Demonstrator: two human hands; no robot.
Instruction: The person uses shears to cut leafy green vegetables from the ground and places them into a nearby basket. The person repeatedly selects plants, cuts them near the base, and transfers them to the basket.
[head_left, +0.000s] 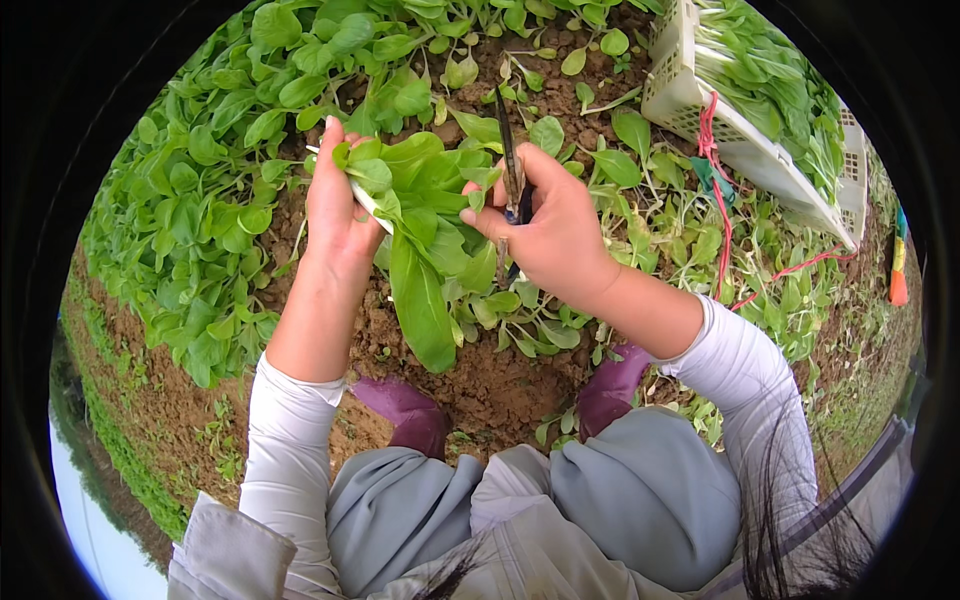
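Observation:
A leafy green vegetable plant (431, 225) with a pale stem lies across my left hand (337, 202), its leaves hanging to the right and downward. My right hand (551, 221) is closed around a dark, narrow cutting tool (508, 142), possibly scissors, whose blade points up and away from me. The thumb and fingertips of that hand touch the edge of a leaf on the held plant. The tool's handle is mostly hidden by my fingers.
Dense leafy greens (202, 187) grow on the left. Cut and yellowing leaves (675, 225) litter the soil (480, 382) on the right. A white plastic crate (780, 172) of greens bears a red cord (720, 202). Purple boots (420, 420) stand below my hands.

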